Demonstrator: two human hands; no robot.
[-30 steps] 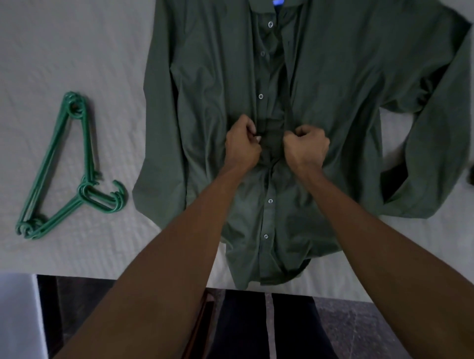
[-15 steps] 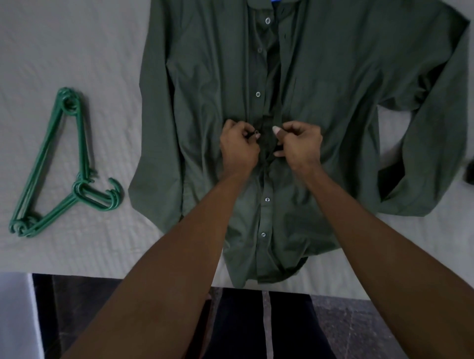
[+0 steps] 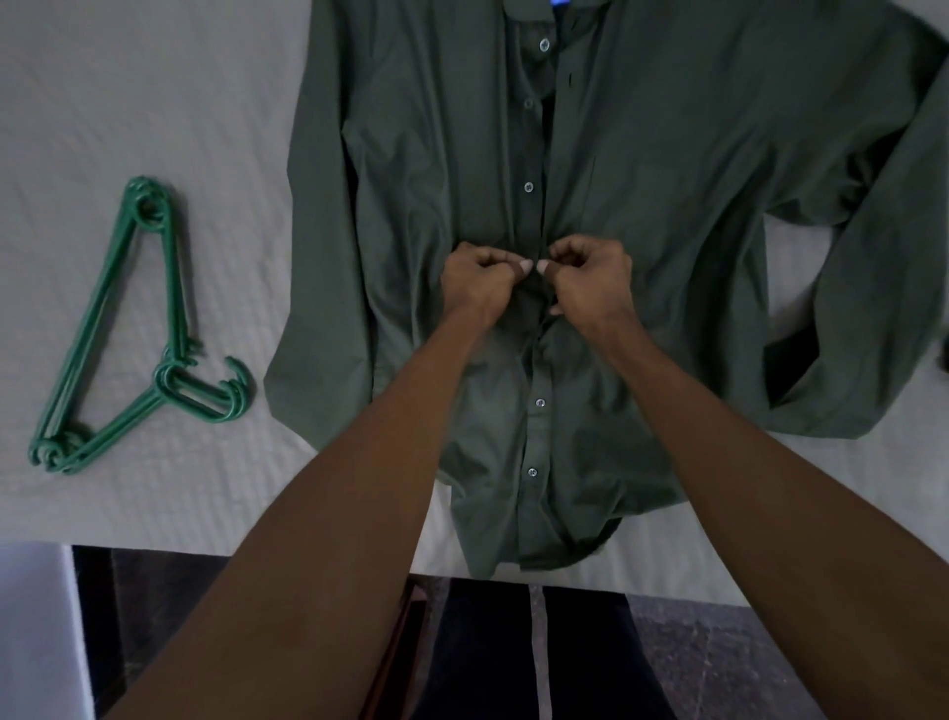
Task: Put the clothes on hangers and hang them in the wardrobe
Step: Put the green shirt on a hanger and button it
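Brought together since the earlier frame, both hands (image 3: 534, 280) are pinched on the shirt (image 3: 667, 205) placket mid-frame, hangers (image 3: 123, 334) untouched.

No text, number, brand or sign can be read anywhere in the view. A small blue tag (image 3: 560, 2) shows at the collar of the green shirt (image 3: 667, 180), cut off by the frame edge and illegible.

1 green shirt (image 3: 642, 216), 1 stack of green hangers (image 3: 123, 334), 2 hands.
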